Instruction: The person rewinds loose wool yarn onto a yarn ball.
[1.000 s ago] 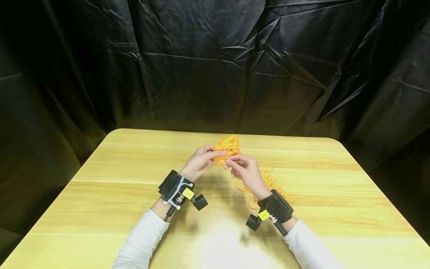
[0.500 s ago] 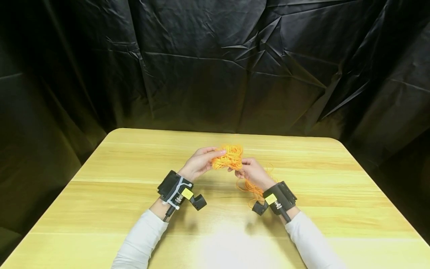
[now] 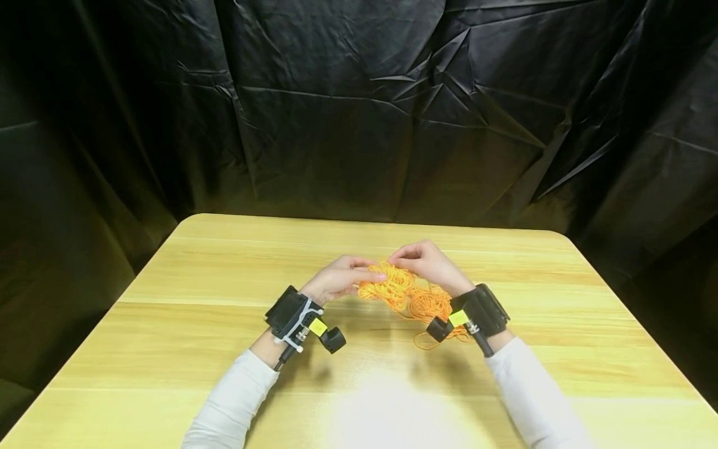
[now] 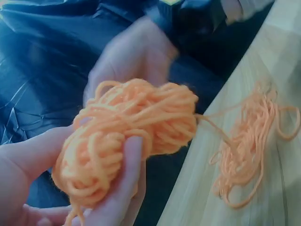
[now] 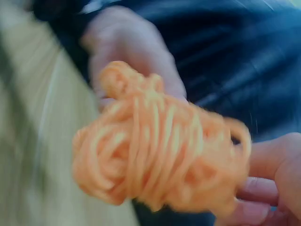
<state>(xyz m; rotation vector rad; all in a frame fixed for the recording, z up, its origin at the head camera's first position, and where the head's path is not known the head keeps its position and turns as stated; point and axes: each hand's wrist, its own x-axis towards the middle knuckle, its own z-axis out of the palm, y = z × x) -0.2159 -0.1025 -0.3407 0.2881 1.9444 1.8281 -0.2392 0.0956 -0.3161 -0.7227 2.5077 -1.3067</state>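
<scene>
My left hand (image 3: 338, 279) grips a wound bundle of orange yarn (image 3: 397, 282), with the thumb across its near side. Wraps of yarn cross the bundle's middle, plain in the right wrist view. At its far right side is my right hand (image 3: 436, 267), thumb and fingers drawn together on the yarn; a loop (image 5: 242, 134) reaches these fingers. From the bundle a strand (image 4: 218, 128) runs down to a loose heap of the same yarn (image 3: 429, 304) on the table, beneath the right wrist. The right hand is blurred in the left wrist view.
A light wooden table (image 3: 196, 349) lies under both hands. Behind it hangs a creased black sheet (image 3: 336, 125). Black cuffs with small cameras, the left cuff (image 3: 294, 315) and the right cuff (image 3: 482, 310), are strapped to the wrists.
My right hand has gone from the bundle's near side round to its upper right side. The bundle has tilted and come slightly lower in my left hand, which keeps its grip.
</scene>
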